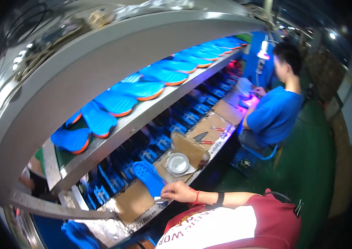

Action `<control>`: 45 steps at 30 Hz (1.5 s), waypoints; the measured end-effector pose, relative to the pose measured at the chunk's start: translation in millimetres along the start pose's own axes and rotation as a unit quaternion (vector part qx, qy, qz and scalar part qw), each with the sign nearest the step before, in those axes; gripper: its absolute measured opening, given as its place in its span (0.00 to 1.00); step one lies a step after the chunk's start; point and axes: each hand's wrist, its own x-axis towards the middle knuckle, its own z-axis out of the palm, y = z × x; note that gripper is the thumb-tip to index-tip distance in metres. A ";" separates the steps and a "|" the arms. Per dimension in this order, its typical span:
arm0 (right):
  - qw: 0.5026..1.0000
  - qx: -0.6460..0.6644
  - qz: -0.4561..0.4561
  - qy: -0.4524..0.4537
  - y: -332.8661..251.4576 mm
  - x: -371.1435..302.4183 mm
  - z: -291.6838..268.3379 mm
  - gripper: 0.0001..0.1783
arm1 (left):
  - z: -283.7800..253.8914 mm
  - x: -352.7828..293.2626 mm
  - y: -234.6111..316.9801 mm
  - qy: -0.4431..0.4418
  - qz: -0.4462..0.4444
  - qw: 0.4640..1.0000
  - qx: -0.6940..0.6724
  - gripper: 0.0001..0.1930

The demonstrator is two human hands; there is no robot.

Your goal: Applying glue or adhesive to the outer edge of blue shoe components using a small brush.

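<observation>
A blue shoe [149,177] dotted with holes is seen at the counter's [132,203] near edge, just beside a white bowl [179,164]. Its near end is met by the bent fingers of the right hand [179,192]; whether the shoe is gripped cannot be told. Above, orange-edged blue soles [138,90] are lined up on a shelf [120,126]. Farther along, a co-worker [276,110] is seated.

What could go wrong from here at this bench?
The open bowl might tip if the right hand or the blue perforated shoe part swings into it, as it stands close by. The dark pointed blade lies exposed beyond the bowl, so a careless reach could nick a finger. The blue soles lie along the upper shelf's edge, so a bump could drop one.
</observation>
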 end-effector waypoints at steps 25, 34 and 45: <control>0.997 0.016 0.069 -0.028 22.3 4.5 -21.9 0.13 | -64.9 -59.8 -129.2 0.002 -0.275 0.925 0.264 0.30; 0.991 0.009 0.128 -0.046 52.7 4.2 -19.3 0.14 | -28.7 -115.6 -150.2 0.026 -0.341 0.925 0.164 0.24; 0.989 0.031 0.137 -0.046 58.0 -11.9 -26.8 0.13 | -21.9 -110.9 -148.1 0.076 -0.315 0.875 0.361 0.21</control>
